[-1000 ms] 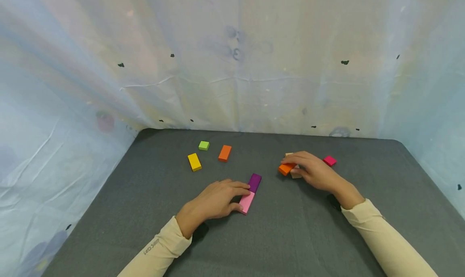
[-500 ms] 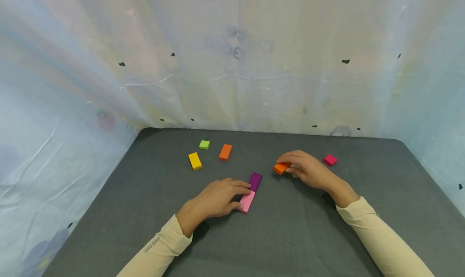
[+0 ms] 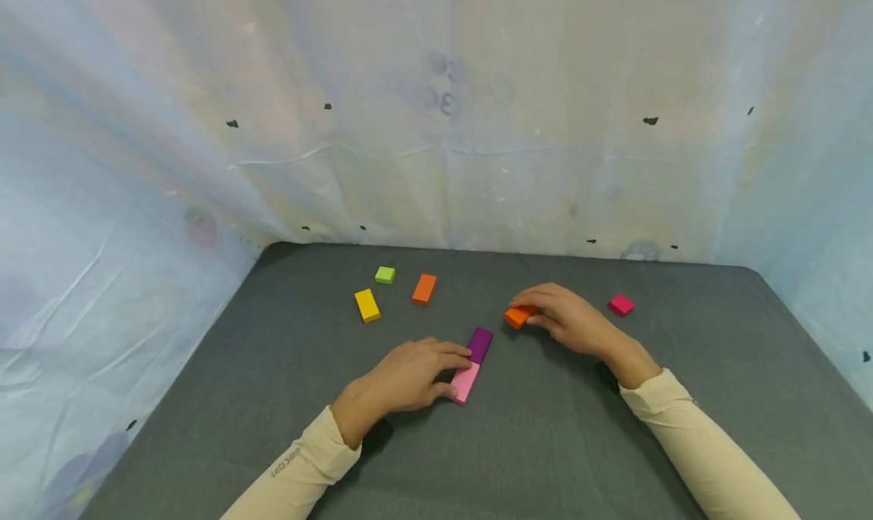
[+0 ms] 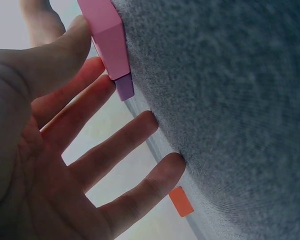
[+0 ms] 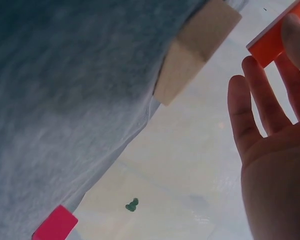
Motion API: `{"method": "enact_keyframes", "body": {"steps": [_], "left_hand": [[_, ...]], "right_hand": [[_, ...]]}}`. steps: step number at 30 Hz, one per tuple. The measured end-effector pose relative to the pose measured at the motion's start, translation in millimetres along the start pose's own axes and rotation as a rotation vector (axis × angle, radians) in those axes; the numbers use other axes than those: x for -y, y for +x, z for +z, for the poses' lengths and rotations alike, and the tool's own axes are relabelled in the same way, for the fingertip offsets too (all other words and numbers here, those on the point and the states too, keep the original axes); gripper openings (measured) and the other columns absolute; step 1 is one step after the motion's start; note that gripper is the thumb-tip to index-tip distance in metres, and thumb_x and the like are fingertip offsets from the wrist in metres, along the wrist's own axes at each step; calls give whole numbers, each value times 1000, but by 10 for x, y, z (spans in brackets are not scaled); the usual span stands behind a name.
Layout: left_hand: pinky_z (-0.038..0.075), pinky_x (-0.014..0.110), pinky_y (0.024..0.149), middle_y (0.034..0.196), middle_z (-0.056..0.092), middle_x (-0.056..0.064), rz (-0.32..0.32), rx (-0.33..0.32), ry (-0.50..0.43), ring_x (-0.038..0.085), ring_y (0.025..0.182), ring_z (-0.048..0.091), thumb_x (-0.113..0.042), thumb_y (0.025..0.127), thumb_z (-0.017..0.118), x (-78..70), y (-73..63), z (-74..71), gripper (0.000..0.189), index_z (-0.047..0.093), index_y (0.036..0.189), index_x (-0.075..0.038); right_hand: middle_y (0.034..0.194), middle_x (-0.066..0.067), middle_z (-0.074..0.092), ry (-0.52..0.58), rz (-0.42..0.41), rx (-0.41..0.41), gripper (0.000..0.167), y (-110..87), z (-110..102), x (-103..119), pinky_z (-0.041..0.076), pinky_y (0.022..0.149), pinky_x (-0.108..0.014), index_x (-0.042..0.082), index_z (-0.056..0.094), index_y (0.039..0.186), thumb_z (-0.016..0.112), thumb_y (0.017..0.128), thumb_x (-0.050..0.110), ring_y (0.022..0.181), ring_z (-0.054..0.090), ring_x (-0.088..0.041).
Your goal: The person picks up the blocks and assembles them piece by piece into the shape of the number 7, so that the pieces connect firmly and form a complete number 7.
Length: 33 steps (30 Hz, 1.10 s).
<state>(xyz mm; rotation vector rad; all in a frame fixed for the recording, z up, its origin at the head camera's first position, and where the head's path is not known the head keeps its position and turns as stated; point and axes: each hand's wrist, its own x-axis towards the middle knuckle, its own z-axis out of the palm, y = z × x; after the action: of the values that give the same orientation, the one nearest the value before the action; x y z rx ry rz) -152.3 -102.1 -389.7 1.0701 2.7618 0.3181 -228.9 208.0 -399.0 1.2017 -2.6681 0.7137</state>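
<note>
My left hand (image 3: 409, 374) rests with extended fingers along the left side of a pink block (image 3: 466, 386) and a purple block (image 3: 481, 345), which lie end to end in a slanting row on the table. Its thumb touches the pink block near the closer end; the index and middle fingertips are at the joint with the purple one. My right hand (image 3: 571, 321) pinches an orange block (image 3: 516, 318) between thumb and fingers, to the right of and beyond the purple block. A plain wooden block (image 5: 192, 55) lies on the table by the right hand, hidden behind it in the head view.
At the back left of the grey table (image 3: 546, 436) lie a yellow block (image 3: 367, 305), a small green block (image 3: 385, 275) and a second orange block (image 3: 424, 289). A red block (image 3: 621, 305) sits right of the right hand. Patterned cloth (image 3: 443, 164) hangs behind.
My right hand has moved left with the orange block, away from the wooden block and closer to the purple one. The left hand stays where it was.
</note>
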Motion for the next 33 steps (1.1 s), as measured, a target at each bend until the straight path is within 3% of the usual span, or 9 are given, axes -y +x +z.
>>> {"method": "enact_keyframes", "body": {"steps": [10, 21, 30, 33], "left_hand": [[49, 41, 103, 146, 54, -14, -1, -9, 1, 16, 126, 55, -42, 92, 69, 6, 8, 1, 47, 62, 137, -30], [51, 38, 99, 144, 56, -13, 12, -29, -2, 16, 122, 57, -42, 91, 70, 10, -13, 9, 46, 63, 135, -28], [51, 39, 98, 144, 56, -13, 16, -33, -17, 15, 121, 57, -42, 90, 71, 7, -17, 23, 46, 64, 134, -28], [51, 40, 98, 144, 55, -13, 11, -29, -18, 16, 121, 57, -42, 90, 71, -1, -5, 17, 47, 64, 134, -28]], "right_hand": [[130, -4, 65, 11, -27, -28, 33, 112, 53, 29, 47, 102, -51, 14, 66, 128, 66, 94, 9, 121, 59, -26], [130, -2, 65, 5, -30, 5, 33, 197, 127, 46, 48, 103, -49, 16, 67, 127, 67, 94, 10, 121, 59, -25], [133, 1, 63, 34, 19, 49, 33, 290, 181, 82, 46, 106, -48, 20, 66, 129, 64, 97, 15, 125, 57, -22], [132, 2, 64, 33, -4, 61, 32, 313, 191, 89, 47, 105, -47, 20, 66, 128, 64, 97, 13, 124, 57, -21]]}}
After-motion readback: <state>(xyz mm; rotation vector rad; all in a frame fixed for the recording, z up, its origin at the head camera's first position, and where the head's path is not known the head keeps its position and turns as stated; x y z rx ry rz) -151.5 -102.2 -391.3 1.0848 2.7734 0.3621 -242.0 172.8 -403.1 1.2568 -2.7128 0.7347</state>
